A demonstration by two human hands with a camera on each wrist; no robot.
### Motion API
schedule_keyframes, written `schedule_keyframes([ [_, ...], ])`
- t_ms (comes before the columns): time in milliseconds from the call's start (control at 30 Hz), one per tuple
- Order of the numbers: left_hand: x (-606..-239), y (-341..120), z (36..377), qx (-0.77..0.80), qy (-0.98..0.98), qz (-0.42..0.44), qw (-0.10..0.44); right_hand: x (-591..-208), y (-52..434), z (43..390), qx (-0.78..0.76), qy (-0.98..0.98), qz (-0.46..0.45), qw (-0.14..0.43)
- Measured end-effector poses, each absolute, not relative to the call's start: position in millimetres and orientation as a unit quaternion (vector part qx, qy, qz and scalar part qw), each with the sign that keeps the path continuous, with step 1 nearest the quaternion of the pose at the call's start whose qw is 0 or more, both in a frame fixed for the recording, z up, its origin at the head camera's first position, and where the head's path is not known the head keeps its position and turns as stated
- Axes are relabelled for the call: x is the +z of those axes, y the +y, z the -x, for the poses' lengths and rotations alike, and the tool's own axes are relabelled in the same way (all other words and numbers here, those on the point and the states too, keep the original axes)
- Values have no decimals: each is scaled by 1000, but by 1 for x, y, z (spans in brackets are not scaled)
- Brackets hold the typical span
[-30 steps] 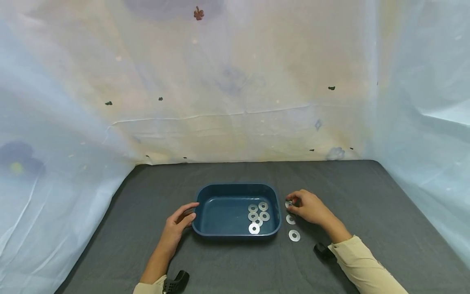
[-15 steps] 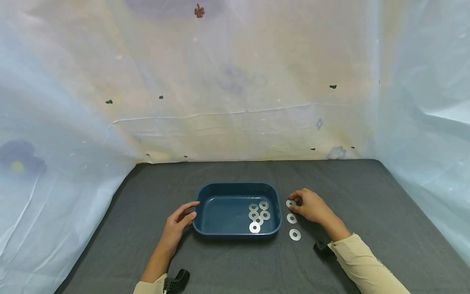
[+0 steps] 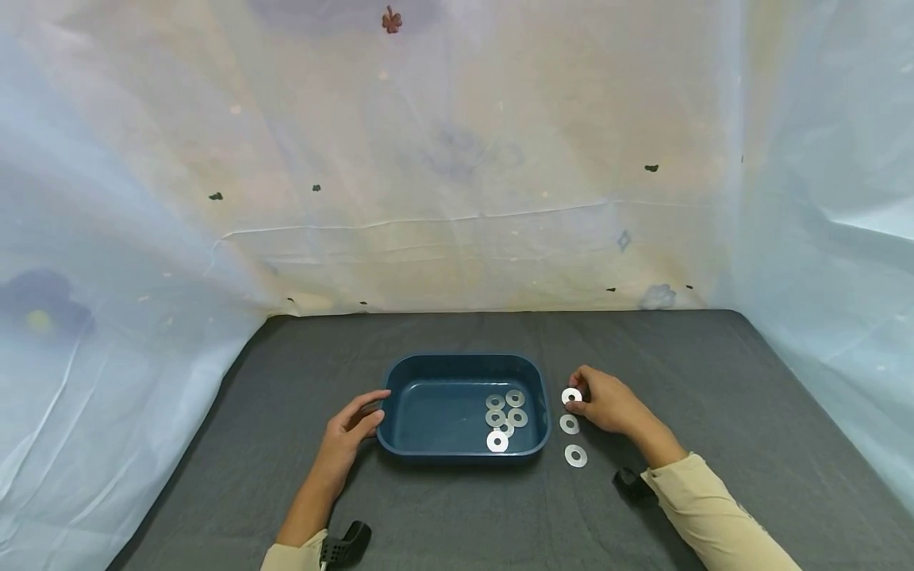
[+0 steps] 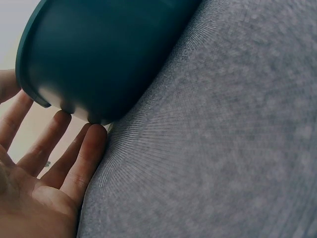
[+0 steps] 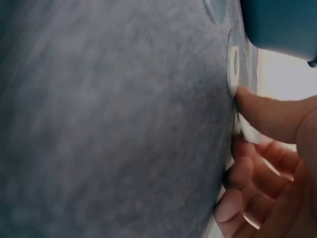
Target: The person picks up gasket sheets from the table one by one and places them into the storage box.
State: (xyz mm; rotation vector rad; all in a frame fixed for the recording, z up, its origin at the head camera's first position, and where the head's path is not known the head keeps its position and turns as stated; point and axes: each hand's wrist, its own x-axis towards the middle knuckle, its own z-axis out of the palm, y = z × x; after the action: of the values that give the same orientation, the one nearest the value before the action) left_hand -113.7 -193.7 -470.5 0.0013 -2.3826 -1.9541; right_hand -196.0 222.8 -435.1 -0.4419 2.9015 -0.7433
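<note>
A dark blue tray [image 3: 428, 408] sits on the grey cloth and holds several flat metal washers [image 3: 504, 415] in its right half. My left hand [image 3: 362, 418] rests with straight fingers [image 4: 74, 163] against the tray's [image 4: 99, 54] left wall. My right hand [image 3: 589, 399] is just right of the tray and pinches one washer [image 3: 571, 395], tilted up off the cloth, between thumb [image 5: 270, 111] and finger. Two more washers [image 3: 569, 423] [image 3: 575, 455] lie flat on the cloth in front of that hand. One of them [image 5: 233, 64] shows edge-on in the right wrist view beside the tray [image 5: 282, 25].
The grey cloth [image 3: 714, 381] covers the whole table. Pale plastic sheeting [image 3: 457, 198] hangs behind and on both sides. Black wrist mounts [image 3: 630, 484] [image 3: 346, 546] sit at my cuffs.
My right hand has tipped the washer up from the cloth and now has it pinched. The left hand and tray have stayed put.
</note>
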Motion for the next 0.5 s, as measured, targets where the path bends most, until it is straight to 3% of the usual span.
schedule_keyframes([
  [500, -471, -194, 113, -631, -775, 5, 28, -435, 229, 193, -254, 950, 166, 75],
])
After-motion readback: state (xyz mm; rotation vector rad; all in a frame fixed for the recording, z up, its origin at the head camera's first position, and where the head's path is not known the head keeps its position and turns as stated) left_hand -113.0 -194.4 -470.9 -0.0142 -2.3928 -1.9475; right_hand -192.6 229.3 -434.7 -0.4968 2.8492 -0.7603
